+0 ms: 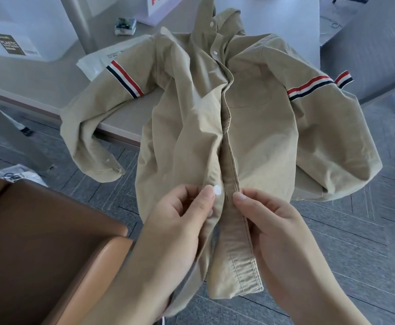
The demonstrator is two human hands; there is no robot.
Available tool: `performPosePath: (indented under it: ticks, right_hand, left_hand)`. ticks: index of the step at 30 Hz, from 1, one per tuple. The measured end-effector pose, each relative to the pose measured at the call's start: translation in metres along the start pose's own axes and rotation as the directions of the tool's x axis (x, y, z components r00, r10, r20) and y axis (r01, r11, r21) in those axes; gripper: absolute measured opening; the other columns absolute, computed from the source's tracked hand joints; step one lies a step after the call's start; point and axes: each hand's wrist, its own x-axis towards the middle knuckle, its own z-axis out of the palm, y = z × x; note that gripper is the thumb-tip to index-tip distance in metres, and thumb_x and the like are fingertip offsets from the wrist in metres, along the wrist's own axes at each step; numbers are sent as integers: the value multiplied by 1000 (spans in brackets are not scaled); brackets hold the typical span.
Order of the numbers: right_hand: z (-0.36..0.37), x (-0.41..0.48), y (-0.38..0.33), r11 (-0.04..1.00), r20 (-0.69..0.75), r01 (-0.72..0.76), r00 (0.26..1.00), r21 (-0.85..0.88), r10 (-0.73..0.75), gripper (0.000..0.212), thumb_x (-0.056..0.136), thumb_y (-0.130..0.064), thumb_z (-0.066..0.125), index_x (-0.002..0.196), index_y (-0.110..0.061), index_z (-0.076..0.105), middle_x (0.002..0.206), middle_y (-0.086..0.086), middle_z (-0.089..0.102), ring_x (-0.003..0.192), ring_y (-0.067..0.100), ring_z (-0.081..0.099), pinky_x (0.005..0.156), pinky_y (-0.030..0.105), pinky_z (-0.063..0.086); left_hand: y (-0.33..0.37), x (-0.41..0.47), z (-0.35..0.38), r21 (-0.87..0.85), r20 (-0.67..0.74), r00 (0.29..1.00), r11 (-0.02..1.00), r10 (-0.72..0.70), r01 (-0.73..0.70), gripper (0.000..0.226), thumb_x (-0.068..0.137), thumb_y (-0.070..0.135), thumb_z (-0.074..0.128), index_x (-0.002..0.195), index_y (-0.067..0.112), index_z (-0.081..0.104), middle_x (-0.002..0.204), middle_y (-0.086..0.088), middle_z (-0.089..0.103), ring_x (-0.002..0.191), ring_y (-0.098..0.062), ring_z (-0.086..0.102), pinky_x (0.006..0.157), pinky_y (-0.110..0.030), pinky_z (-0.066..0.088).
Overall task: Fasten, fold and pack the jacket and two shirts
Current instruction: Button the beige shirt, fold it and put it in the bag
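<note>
While my left hand (180,221) pinches the shirt (262,137) by its button (217,197) and my right hand (274,231) the buttonhole strip (238,261), I'd align them first.

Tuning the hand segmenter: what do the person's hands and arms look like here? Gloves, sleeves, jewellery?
The left hand and right hand are bare: no gloves and no rings in view, and the nails are short. The left forearm and right forearm are bare down to the frame edge. No sleeve, watch or wristband shows, and there are no markings.
</note>
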Motion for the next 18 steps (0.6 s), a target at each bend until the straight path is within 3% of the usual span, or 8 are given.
performPosePath:
  ticks: [3,5,8,12,18]
  right_hand:
    - [1,-1,0,1000,-1,7,1000,18,-7,24,76,-18,71,87,3,70,92,27,70,82,29,62,83,45,46]
    - [2,-1,-1,1000,0,8,1000,21,-8,26,76,-18,70,88,4,70,93,29,69,82,29,62,82,43,46]
    - [1,0,0,999,-8,14,1000,50,-14,30,73,-20,66,88,6,67,88,26,67,82,29,60,82,43,44]
    - [3,2,3,997,-50,70,996,-10,-70,25,73,-25,63,78,0,68,81,19,65,80,26,56,80,43,43]
    - [6,1,3,992,-76,119,990,-35,-121,18,73,-25,64,73,-9,72,75,13,65,76,23,57,78,41,44]
  left_hand:
    - [4,2,1,7,-12,999,999,31,-31,49,58,53,71,78,9,69,57,0,57,60,-17,46,50,-18,39]
    - [10,1,1,20,-18,999,999,31,-31,43,58,47,66,77,8,71,59,-5,62,57,-17,49,44,-14,38]
    - [12,1,0,63,-34,999,997,36,-34,29,67,41,67,79,15,73,66,-17,67,61,-19,54,48,-18,41]
    - [10,2,0,175,-103,989,981,107,-88,17,78,30,70,68,16,71,49,3,58,43,-9,48,43,-19,38]
    - [10,0,2,385,-248,941,915,229,-121,17,67,46,69,73,30,70,52,6,66,47,-10,59,54,-35,52]
